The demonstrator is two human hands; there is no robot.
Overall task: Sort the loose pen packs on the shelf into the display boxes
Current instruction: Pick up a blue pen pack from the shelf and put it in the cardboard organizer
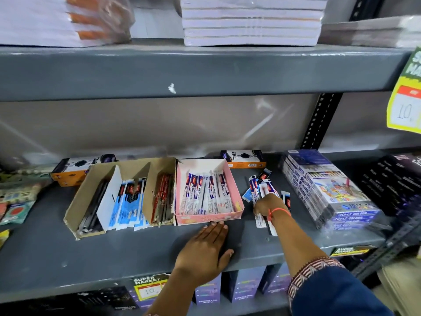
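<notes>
A pink display box (237, 192) holds several white-and-blue pen packs. To its left a brown cardboard box (75, 206) has three compartments with black, blue and red packs. Loose pen packs (258, 182) lie on the grey shelf (114, 252) to the right of the pink box. My right hand (266, 205) reaches over that pile and is closed on a few of the packs, whose lower ends stick out below the wrist. My left hand (206, 249) lies flat on the shelf, fingers apart, fingertips touching the pink box's front wall.
Stacked colour-pen boxes (328, 188) stand right of the loose pile. Two orange-and-black boxes (245, 159) sit behind the display boxes. Dark packets (394, 179) fill the far right, snack-like packets (16, 201) the far left. An upper shelf (182, 71) hangs overhead.
</notes>
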